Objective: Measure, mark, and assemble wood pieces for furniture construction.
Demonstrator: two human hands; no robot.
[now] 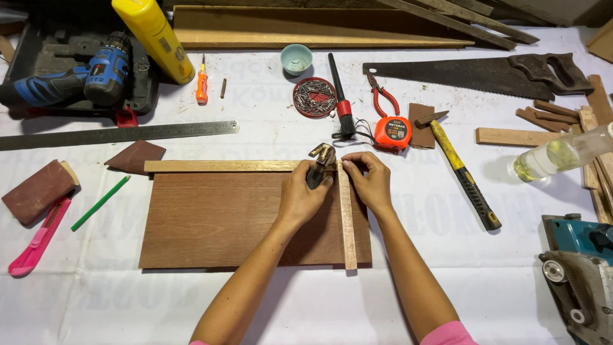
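A brown wooden board [217,220] lies flat on the white table cover. A thin light strip [223,166] runs along its far edge, and a second strip [347,223] lies upright across its right side. My left hand [303,195] grips a small hammer [319,163] by its dark handle, its head at the corner where the strips meet. My right hand [369,179] pinches the top of the upright strip beside the hammer head; whether a nail is between the fingers cannot be told.
A tin of nails [314,97], brush [341,96], tape measure [393,132], pliers [382,96] and yellow-handled hammer [461,169] lie behind. Handsaw [479,73] back right, steel ruler [118,135], drill [76,80], pink knife [37,239], green pencil [100,203] left, power tool [578,275] right.
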